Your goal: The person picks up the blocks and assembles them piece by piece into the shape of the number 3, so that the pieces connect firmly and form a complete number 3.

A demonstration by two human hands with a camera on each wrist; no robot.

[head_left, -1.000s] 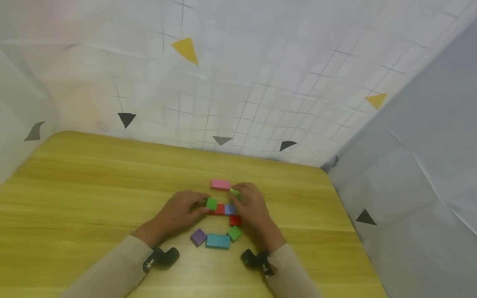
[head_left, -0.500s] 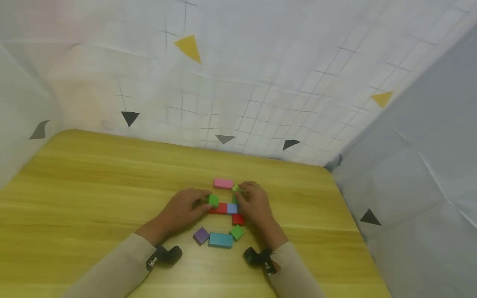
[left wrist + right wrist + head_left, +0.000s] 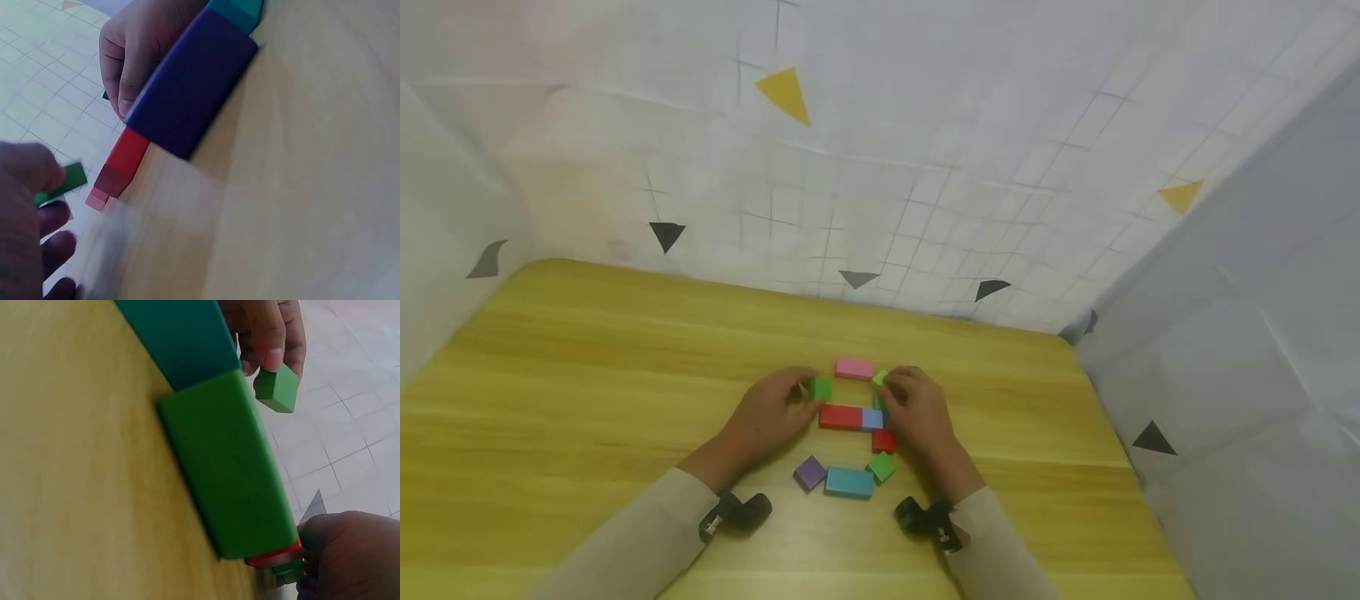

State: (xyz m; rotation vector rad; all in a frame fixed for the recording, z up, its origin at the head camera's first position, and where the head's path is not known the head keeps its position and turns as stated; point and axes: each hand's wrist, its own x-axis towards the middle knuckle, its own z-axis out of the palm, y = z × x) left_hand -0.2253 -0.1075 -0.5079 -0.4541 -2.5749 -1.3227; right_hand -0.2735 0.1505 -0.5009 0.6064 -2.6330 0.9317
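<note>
My left hand [image 3: 775, 417] pinches a green block [image 3: 822, 388] between thumb and fingers, raised off the table beside the far left end of a red block [image 3: 841, 417]. The same green block [image 3: 278, 387] shows clearly in the right wrist view. My right hand [image 3: 917, 412] curls its thumb and fingers at a light green block [image 3: 878, 377], next to the right end of a pink block [image 3: 854, 368]. A darker green block [image 3: 877, 402] lies below it, partly hidden by that hand. A periwinkle block [image 3: 872, 419] adjoins the red one, with a small red block [image 3: 883, 441] below.
Nearer the body, a purple block [image 3: 810, 472], a blue block [image 3: 849, 482] and another green block [image 3: 882, 467] form a row on the wooden table [image 3: 587, 375]. White patterned sheeting [image 3: 880, 167] stands behind the table and at its sides.
My left hand has lifted the green block away from the red block's left end and carried it toward the far side. The right hand stays by the light green block.
</note>
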